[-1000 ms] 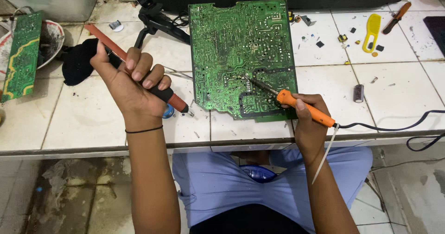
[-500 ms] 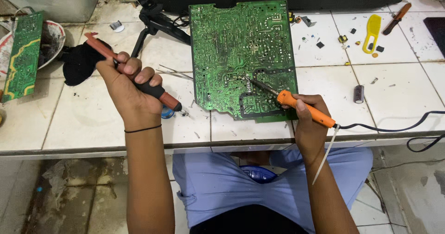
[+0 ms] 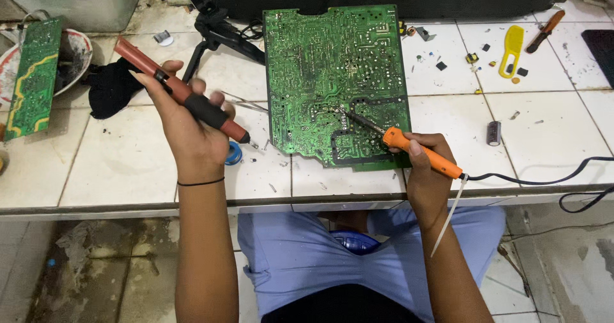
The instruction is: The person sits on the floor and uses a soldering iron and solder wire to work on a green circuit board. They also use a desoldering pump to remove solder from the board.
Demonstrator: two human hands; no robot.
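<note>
left hand [image 3: 188,131] grips ribbed red-black desoldering pump [image 3: 182,91] | right hand [image 3: 427,176] grips orange soldering iron [image 3: 419,153] on green circuit board [image 3: 336,73]

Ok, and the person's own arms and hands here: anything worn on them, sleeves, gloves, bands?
Both forearms are bare, with no sleeves in view and no gloves. The left hand has a thin black band around the wrist. The right hand shows no band, watch or ring that I can make out.

A red-and-black desoldering pump [image 3: 182,98] is gripped by the left hand [image 3: 185,131]. An orange soldering iron [image 3: 409,149] is held by the right hand [image 3: 427,176], tip on the green circuit board [image 3: 336,73] between the hands.
</note>
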